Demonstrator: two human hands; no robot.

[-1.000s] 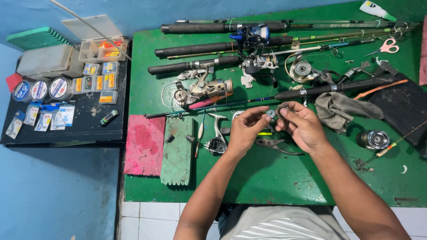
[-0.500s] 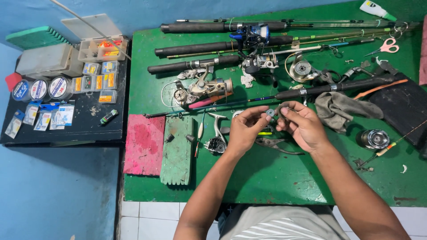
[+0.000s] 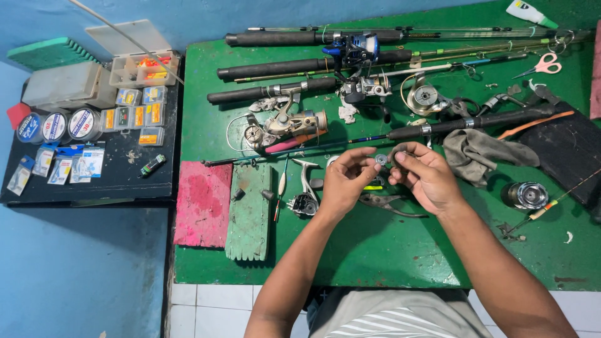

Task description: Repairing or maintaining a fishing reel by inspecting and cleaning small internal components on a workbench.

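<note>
- I am holding my left hand (image 3: 343,184) above the middle of the green table (image 3: 375,250), fingers curled in, thumb and forefinger pinching a small grey round part (image 3: 380,159) at its left edge.
- I am keeping my right hand (image 3: 426,176) just beside the left, fingers bent and closed toward the same part; its fingertips are meeting the part from the right, though I cannot tell how firmly they are gripping.
- The round part is sitting between both sets of fingertips, raised off the table surface, just below the dark rod (image 3: 476,122) lying across the table.
- A pair of pliers (image 3: 385,201) is lying on the table directly under my hands, not touched.
- A dismantled reel body (image 3: 305,201) with a curved silver arm is resting just left of my left wrist.
- A gold-toned spinning reel (image 3: 294,124) is lying further up, beside a pink-handled tool.
- A grey rag (image 3: 485,153) is bunched to the right of my right hand, near but apart from it.
- A metal spool (image 3: 524,195) is standing beyond the rag, well right of my forearm.
- Several fishing rods (image 3: 300,66) are lying in a row along the far side of the table.
- A pink foam block (image 3: 203,203) and a green foam block (image 3: 249,211) are lying side by side at the left end.
- Pink-handled scissors (image 3: 546,64) are lying at the far right corner.
</note>
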